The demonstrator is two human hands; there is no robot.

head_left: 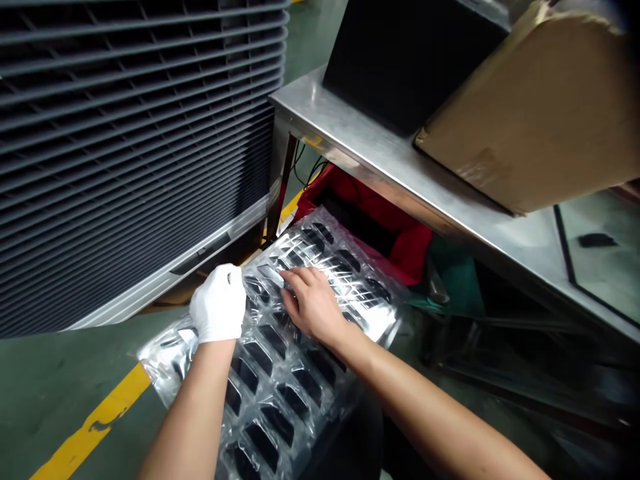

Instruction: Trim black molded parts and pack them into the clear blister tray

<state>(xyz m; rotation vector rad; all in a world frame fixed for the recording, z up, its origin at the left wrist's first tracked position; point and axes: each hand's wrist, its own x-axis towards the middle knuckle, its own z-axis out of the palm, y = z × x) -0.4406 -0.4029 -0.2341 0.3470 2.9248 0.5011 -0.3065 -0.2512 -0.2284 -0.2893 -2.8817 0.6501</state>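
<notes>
Two hands work on one clear tray (280, 373) of moulded pockets, each pocket holding a small dark part, the whole sheathed in shiny film. It lies tilted across the person's lap or a low support, just beside the metal table (380, 167) and in front of a tall stack of grey trays (125, 133).

Gloved in white, the left hand (219, 311) is curled over the tray's left edge, fingers closed on the rim and film, steadying it. Bare, the right hand (313, 303) lies palm down near the middle of the upper rows, fingers loosely together and tips pressed at one pocket; whether they pinch a part or only the film cannot be told.

Working one pocket well would seem to call for a firm left-hand hold, so the thin tray does not flex and spill, and for light fingertip pressure, since the film is slick and glare hides the pocket edges.

Room is tight. The tray's far corner sits near a red bin (400, 233) under the table, and the table's steel edge runs close above it. A cardboard box (540, 120) overhangs that edge. To the left the stack stands close by. Open space lies toward the green floor with its yellow line (95, 420), at lower left.
</notes>
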